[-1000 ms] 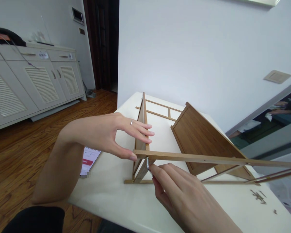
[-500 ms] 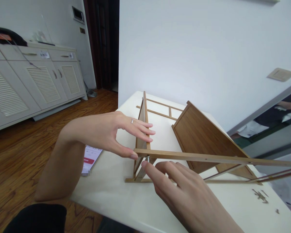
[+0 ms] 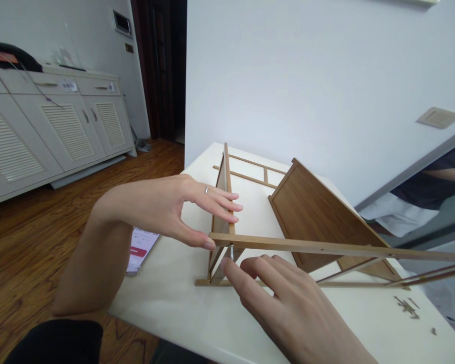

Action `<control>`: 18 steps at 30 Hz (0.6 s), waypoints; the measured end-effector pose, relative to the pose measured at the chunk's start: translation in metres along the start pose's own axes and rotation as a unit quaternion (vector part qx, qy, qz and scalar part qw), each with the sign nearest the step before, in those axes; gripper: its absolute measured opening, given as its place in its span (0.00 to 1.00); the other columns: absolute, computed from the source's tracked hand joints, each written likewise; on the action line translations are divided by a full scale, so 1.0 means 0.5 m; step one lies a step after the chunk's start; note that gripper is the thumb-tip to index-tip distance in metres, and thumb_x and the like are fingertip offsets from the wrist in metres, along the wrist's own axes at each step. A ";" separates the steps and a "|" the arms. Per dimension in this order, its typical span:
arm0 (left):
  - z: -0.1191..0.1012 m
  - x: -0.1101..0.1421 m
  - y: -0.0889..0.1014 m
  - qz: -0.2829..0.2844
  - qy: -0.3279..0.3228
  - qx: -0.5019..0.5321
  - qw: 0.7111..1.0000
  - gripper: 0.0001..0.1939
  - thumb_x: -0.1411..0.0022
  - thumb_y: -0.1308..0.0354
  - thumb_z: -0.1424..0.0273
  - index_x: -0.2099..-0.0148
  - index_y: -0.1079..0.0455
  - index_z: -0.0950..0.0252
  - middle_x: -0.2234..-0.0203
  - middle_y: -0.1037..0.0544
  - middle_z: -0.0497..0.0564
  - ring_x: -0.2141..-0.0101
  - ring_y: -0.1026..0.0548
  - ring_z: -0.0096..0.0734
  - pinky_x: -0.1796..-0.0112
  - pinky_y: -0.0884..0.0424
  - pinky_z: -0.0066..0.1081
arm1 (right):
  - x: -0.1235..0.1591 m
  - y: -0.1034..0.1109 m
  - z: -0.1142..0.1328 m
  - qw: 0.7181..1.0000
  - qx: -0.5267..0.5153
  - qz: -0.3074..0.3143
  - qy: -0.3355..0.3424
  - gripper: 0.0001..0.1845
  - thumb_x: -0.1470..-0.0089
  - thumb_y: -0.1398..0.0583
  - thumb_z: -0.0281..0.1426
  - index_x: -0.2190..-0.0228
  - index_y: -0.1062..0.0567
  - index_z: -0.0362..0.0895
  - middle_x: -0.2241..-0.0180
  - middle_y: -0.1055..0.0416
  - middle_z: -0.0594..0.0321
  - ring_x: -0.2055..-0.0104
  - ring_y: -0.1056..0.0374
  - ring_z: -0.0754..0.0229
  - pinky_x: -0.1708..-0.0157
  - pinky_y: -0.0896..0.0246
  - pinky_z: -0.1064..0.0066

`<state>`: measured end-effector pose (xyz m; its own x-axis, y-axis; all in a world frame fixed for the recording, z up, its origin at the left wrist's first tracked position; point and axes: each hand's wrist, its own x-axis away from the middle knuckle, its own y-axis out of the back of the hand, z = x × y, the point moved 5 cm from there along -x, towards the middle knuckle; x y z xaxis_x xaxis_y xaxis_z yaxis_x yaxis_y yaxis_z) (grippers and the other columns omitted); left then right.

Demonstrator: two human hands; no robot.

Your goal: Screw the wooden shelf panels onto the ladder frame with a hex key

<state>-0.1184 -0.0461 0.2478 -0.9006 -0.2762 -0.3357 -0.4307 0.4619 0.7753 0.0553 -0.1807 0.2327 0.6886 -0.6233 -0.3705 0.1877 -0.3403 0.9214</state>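
A wooden frame lies on the white table, with a long wooden rail (image 3: 307, 246) across its near side. My left hand (image 3: 189, 205) bends over the left corner: its thumb presses the rail's end and its spread fingers rest on the top edge of an upright wooden panel (image 3: 222, 194). Under that end of the rail, a thin shiny metal screw (image 3: 231, 252) points downward. My right hand (image 3: 280, 298) has its index fingertip at the screw's lower end, fingers curled; the thumb is hidden.
A larger slanted wooden panel (image 3: 322, 217) stands on the right of the white table (image 3: 159, 303). Loose metal fittings (image 3: 407, 307) lie near the right edge. A phone (image 3: 142, 250) lies beneath my left forearm. Another person (image 3: 417, 192) shows at the far right.
My right index fingertip has dropped slightly, showing more of the screw. My left hand stays where it was. The person at the far right has shifted position.
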 end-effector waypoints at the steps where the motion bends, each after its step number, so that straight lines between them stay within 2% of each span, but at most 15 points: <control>1: 0.000 0.000 0.000 -0.001 0.000 0.000 1.000 0.30 0.40 0.26 0.66 0.36 0.24 0.51 0.36 0.24 0.52 0.32 0.30 0.42 0.32 0.34 0.36 | -0.001 0.002 0.002 1.000 0.003 0.001 0.002 0.17 0.30 0.48 0.21 0.45 0.27 0.42 0.66 0.25 0.63 0.66 0.27 0.62 0.63 0.32 0.72; 10: 0.002 0.001 -0.002 0.000 -0.001 -0.002 1.000 0.31 0.41 0.25 0.66 0.36 0.24 0.51 0.37 0.23 0.52 0.32 0.30 0.43 0.31 0.34 0.37 | -0.001 -0.004 0.003 1.000 -0.015 0.002 -0.003 0.15 0.29 0.50 0.21 0.52 0.25 0.43 0.67 0.25 0.63 0.68 0.29 0.64 0.66 0.33 0.73; 18: 0.000 -0.001 -0.002 -0.002 0.000 0.001 1.000 0.29 0.39 0.26 0.65 0.36 0.24 0.52 0.37 0.23 0.52 0.33 0.30 0.42 0.31 0.34 0.36 | -0.002 -0.014 0.004 1.000 -0.014 0.001 0.008 0.15 0.29 0.51 0.21 0.51 0.26 0.42 0.65 0.24 0.62 0.65 0.28 0.61 0.62 0.33 0.71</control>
<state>-0.1178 -0.0465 0.2472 -0.8992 -0.2772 -0.3386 -0.4337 0.4625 0.7733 0.0520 -0.1789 0.2267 0.6993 -0.6130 -0.3677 0.2067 -0.3190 0.9249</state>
